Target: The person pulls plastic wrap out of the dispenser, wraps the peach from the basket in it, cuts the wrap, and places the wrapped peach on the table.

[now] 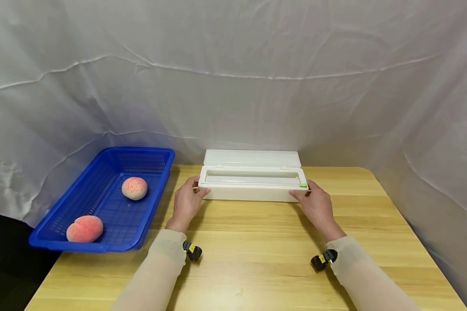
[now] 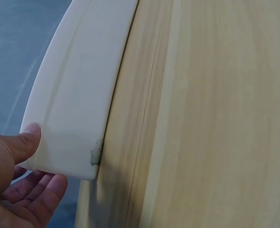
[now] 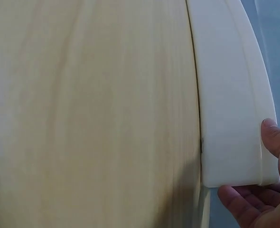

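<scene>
A long white cling film dispenser [image 1: 249,193] sits at the back edge of the wooden table, its lid [image 1: 252,158] swung up behind it. Inside its slot lies a pale roll, and a small green slider [image 1: 303,185] is at the right end. My left hand [image 1: 187,201] grips the left end, thumb on the front face and fingers at the end side. At the opposite end, my right hand [image 1: 318,207] holds on the same way. Both wrist views show the thumb [image 2: 28,142] and thumb [image 3: 274,137] on the white casing.
To the left, a blue plastic basket [image 1: 149,216] holds two peaches, one pinkish [image 1: 84,229] near the front and one paler [image 1: 134,188] farther back. A grey-white curtain [image 1: 233,108] hangs behind the wooden table [image 1: 241,259] and along its sides.
</scene>
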`<state>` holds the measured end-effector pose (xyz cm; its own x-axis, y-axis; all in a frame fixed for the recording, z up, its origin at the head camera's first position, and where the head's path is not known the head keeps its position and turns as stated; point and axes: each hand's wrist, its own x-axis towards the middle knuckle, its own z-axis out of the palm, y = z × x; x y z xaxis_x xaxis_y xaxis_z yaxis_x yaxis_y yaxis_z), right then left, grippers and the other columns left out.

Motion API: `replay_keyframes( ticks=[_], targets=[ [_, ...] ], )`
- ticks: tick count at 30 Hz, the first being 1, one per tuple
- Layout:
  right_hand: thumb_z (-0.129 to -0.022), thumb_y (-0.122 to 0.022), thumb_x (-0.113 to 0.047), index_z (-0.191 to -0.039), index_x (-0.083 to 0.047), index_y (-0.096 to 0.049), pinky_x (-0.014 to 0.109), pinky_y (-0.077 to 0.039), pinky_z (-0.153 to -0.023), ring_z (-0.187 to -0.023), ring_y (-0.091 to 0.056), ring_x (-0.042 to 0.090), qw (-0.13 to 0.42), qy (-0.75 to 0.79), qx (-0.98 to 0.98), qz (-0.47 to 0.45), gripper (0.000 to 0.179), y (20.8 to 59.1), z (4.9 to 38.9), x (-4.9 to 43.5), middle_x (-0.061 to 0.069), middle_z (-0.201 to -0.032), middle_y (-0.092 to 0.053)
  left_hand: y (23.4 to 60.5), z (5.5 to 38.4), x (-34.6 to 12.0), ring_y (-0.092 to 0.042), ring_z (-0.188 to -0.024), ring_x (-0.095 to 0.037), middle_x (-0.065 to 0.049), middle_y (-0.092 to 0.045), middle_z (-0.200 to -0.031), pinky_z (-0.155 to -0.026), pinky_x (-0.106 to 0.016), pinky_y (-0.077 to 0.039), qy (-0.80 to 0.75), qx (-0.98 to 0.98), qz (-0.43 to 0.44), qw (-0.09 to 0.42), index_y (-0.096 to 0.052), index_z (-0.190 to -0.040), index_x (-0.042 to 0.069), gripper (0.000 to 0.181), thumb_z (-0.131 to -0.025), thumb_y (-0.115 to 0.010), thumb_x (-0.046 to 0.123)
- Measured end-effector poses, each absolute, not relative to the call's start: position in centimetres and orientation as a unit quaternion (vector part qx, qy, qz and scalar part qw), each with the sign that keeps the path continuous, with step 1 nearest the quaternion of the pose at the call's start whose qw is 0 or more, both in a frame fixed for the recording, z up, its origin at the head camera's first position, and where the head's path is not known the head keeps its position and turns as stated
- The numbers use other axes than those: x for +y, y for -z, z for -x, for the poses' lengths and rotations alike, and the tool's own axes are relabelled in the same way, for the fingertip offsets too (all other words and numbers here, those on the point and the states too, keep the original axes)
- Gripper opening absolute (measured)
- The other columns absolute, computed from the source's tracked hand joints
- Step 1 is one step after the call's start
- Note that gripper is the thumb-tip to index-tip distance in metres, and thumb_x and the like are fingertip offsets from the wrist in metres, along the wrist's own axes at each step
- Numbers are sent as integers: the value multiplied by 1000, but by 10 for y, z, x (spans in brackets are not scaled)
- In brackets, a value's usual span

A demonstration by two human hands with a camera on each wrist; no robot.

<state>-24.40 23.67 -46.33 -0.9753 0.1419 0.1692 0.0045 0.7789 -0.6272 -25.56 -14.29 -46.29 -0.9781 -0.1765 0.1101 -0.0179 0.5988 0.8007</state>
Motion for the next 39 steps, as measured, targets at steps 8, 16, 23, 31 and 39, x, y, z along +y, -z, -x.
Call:
replay_keyframes(
  ticks=[8,16,23,31,39],
  targets=[
    [-106,-51,-61,-152,1,-51,45,-58,-81,-105,-69,39,80,-378,-921,54,78,459,245,239,28,-124,-71,463,256,-142,-72,-115,-30,-16,-71,-132,-92,-46,-61,438,-892,-59,97,-59,-147,10,55,-98,-78,27],
    [-112,-48,-45,-151,5,-51,31,-51,-70,-100,-67,36,97,-377,-920,45,63,460,245,241,29,-123,-70,463,256,-142,-72,-115,-30,-16,-71,-132,-92,-45,-61,433,-894,-62,95,-58,-148,10,55,-99,-76,27],
    [-109,-48,-54,-153,3,-49,37,-55,-76,-103,-68,38,86,-388,-916,54,72,460,245,239,29,-128,-68,459,255,-142,-70,-118,-30,-16,-70,-134,-93,-47,-60,428,-898,-58,84,-56,-150,11,57,-100,-76,28],
    [-105,-55,-59,-152,1,-50,50,-51,-90,-109,-62,40,77,-378,-921,58,76,460,246,237,27,-125,-68,453,253,-142,-70,-117,-31,-19,-69,-136,-94,-48,-59,418,-905,-47,69,-51,-154,6,57,-99,-66,15],
    [-104,-62,-52,-143,0,-56,40,-50,-75,-96,-64,35,95,-359,-928,36,65,457,245,240,21,-110,-69,449,254,-146,-63,-127,-36,-19,-63,-142,-104,-51,-54,403,-912,-21,75,-51,-154,7,57,-98,-61,14]
  ],
)
